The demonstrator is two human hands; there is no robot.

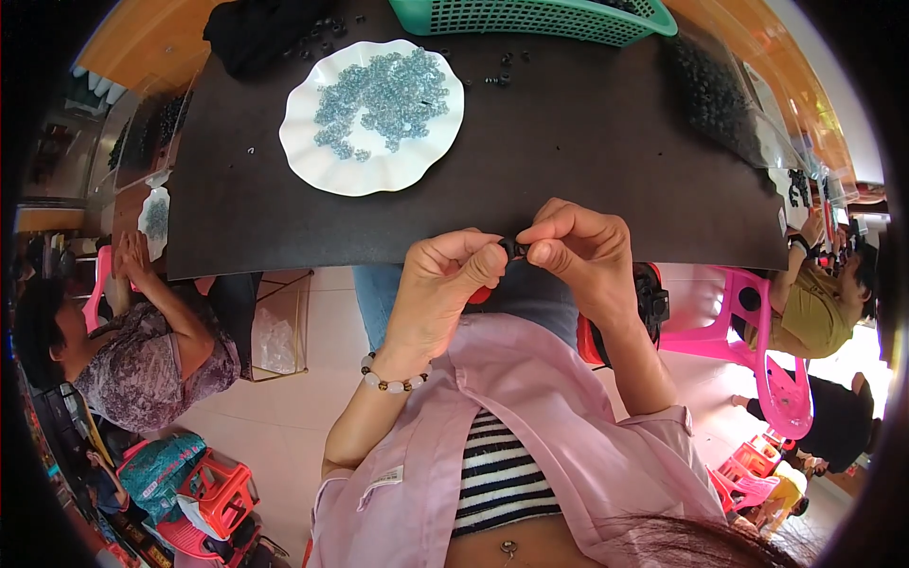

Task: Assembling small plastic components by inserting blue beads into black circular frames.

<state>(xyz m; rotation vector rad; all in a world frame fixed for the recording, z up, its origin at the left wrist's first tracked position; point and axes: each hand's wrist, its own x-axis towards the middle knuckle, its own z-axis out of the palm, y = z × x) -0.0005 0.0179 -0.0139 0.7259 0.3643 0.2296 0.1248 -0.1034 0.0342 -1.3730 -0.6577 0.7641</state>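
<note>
Small black piece (511,249), held in the air at the middle of the desk's (568,151) near edge. Left hand (434,284): thumb and forefinger pinched on it from one side. Right hand (595,260): thumb and forefinger closed on its other side, tips almost meeting the left's. Exact shape hidden by the fingers (too small to make out).

Fingertip grip on both sides probably because so little of it offers a hold; kept close to the body, I judge, for a good look and steady wrists.

White plate (301,142), wavy-rimmed, left of centre toward the far edge, bearing pale blue clear bits (402,104). Raised rim likely stops them scattering; position seems within reach of the left hand.

Green basket (540,24) along the far edge, perhaps set there to leave elbow room. Black cloth (251,38) near the far left corner, loose black rings (327,40) beside it. Clear box (724,104) of dark pieces toward the far right corner.
</note>
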